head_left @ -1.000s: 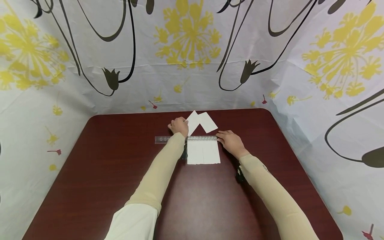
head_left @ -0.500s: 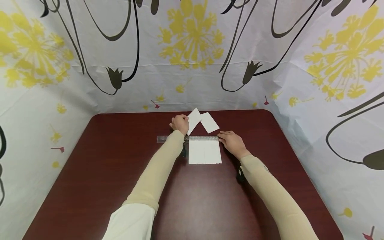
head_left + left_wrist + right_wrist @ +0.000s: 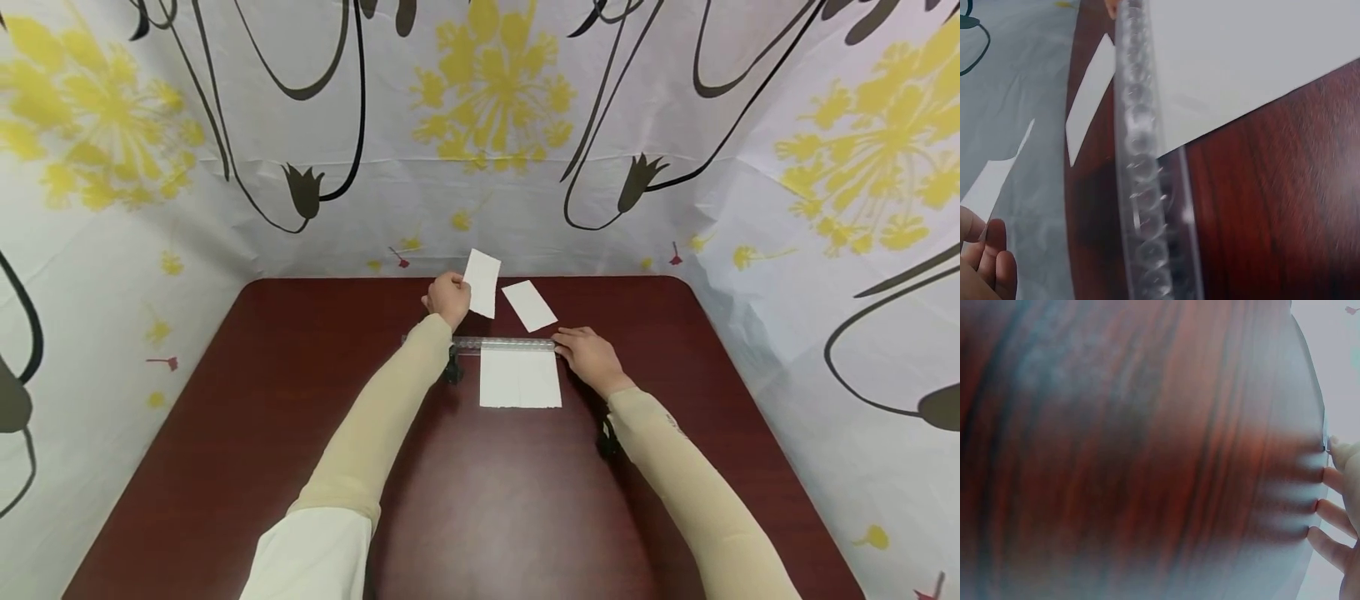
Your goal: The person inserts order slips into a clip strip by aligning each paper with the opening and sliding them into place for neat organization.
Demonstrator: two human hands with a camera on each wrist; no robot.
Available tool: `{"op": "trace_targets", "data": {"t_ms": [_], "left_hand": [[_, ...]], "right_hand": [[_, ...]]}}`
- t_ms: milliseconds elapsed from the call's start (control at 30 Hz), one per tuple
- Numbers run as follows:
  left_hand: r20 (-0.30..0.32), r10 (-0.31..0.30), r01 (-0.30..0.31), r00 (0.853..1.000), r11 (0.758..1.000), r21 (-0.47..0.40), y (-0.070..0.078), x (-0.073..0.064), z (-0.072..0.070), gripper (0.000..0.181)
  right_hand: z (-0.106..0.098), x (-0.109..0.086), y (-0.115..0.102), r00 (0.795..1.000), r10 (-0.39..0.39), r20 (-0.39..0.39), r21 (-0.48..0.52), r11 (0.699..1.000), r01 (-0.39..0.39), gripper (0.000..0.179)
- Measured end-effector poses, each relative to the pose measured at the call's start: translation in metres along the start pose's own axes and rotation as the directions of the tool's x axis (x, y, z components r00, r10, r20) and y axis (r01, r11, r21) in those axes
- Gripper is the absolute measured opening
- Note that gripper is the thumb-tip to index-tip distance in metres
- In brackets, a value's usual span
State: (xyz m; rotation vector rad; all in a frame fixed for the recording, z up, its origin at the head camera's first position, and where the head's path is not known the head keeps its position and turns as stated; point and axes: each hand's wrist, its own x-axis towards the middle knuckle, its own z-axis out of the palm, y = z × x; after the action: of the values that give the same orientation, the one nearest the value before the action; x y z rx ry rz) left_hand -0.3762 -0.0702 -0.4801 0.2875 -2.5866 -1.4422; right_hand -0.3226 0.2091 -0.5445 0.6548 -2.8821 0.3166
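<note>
My left hand (image 3: 447,298) pinches a torn white piece of paper (image 3: 482,282) by its edge near the far side of the table; in the left wrist view thumb and fingertips meet on the paper piece (image 3: 991,181). A clear plastic ruler (image 3: 504,343) lies across the top of a creased white sheet of paper (image 3: 520,379). At the ruler's right end my right hand (image 3: 588,358) rests, fingers on the ruler and tabletop. The right wrist view shows its fingers (image 3: 1332,547) spread on the wood. A second paper piece (image 3: 529,305) lies flat beyond the ruler.
The dark red wooden table (image 3: 465,492) has rounded far corners. A white cloth (image 3: 360,242) patterned with yellow flowers hangs behind it and along both sides. A dark wrist device (image 3: 608,440) sits under the right wrist.
My left hand has lifted its paper piece away from the other one and turned it more upright. The right hand stays at the ruler's end. The head view has shifted slightly.
</note>
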Motion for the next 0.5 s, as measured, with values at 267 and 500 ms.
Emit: {"op": "trace_targets", "data": {"t_ms": [267, 500], "left_hand": [[-0.023, 0.036, -0.035, 0.999, 0.999, 0.015, 0.005, 0.001, -0.017, 0.023], [-0.013, 0.052, -0.051, 0.999, 0.999, 0.015, -0.003, -0.005, -0.031, 0.024]], "right_hand": [[-0.003, -0.001, -0.001, 1.000, 0.014, -0.001, 0.013, 1.000, -0.014, 0.034], [-0.001, 0.000, -0.002, 1.000, 0.016, 0.018, 0.010, 1.000, -0.017, 0.035]]}}
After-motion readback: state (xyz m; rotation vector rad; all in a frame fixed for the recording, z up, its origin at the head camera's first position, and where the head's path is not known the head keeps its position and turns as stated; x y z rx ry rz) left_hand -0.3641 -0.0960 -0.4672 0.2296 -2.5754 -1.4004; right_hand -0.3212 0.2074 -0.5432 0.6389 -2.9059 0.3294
